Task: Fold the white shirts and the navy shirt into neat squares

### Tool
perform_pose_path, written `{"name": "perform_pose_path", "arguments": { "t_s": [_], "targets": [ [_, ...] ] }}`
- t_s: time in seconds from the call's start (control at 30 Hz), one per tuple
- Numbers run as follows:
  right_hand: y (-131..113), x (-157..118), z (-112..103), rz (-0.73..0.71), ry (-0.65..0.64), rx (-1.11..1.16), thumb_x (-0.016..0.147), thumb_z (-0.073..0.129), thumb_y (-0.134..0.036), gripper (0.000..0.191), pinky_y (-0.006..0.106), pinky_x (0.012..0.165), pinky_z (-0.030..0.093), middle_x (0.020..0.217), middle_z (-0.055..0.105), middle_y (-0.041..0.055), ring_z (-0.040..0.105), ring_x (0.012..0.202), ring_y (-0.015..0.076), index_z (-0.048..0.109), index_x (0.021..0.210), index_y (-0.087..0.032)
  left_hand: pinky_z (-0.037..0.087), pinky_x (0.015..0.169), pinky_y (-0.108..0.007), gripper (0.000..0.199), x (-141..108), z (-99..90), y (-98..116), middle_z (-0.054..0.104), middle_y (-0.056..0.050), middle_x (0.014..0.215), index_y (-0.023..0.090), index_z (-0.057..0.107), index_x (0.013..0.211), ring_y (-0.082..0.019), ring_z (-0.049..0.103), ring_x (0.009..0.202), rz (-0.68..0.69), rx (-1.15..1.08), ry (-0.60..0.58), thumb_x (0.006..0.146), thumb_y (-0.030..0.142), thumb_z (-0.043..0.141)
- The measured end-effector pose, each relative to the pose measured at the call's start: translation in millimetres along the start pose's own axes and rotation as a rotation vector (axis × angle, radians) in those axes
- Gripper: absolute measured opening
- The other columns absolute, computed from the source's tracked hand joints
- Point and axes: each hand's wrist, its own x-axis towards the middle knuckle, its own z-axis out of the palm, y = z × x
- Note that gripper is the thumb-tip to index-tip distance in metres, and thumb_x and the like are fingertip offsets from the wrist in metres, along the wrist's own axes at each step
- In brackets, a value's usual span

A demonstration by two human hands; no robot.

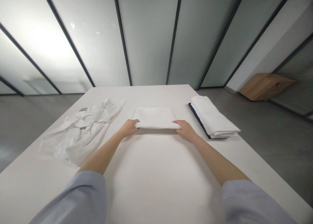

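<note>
A folded white cloth [154, 116] is lying flat near the middle of a white table [158, 188]. Its thick near edge is gripped at both ends: the left hand [127, 128] is closed around the end on its side, and the right hand [185, 130] is closed around the opposite end. The fingers are curled over the fold, and the thumbs cannot be made out clearly (they may be tucked under the edge). A hold at both ends appears suited to keeping the layers together and the edge straight, since the cloth is evenly supported from either side. It also seems to have been placed squarely in front of the body so that it can be reached equally by both arms.

To the left of the cloth, a crumpled white garment [78, 129] is spread loosely, apparently kept apart so that it does not tangle with the neat folds. To the right, a stack of folded white cloth [212, 116] is lying at an angle, with a dark blue layer [197, 121] showing along its far side. Toward the person from the cloth, pale blue sleeves [78, 198] are seen on both forearms. Beyond the cloth stands a frosted glass wall [146, 38], and farther to the right, a low wooden cabinet [266, 87].
</note>
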Motion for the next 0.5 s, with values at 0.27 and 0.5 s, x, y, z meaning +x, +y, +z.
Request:
{"name": "perform_pose_path", "arguments": {
  "t_s": [0.27,0.5],
  "targets": [
    [-2,13,-2,0.175,0.196,0.474,0.079,0.056,-0.043,0.033,0.034,0.078,0.049,0.093,0.069,0.0059,0.062,0.088,0.0233,0.058,0.100,-0.018,0.050,0.074,-0.032,0.045,0,-1.2,-3,0.071,-0.005,0.085,0.013,0.066,0.092,-0.022,0.064,0.081,-0.126,-0.800,0.237,0.069,0.052,0.062],
    [-6,47,8,0.369,0.250,0.415,0.088,0.041,-0.044,0.037,0.036,0.091,0.044,0.112,0.065,0.0115,0.058,0.109,0.0250,0.052,0.112,-0.018,0.050,0.076,-0.034,0.048,35,13.2,-2,0.072,-0.010,0.096,0.012,0.066,0.099,-0.026,0.065,0.090,-0.378,-0.790,0.436,0.076,0.053,0.057]
  ]
}}
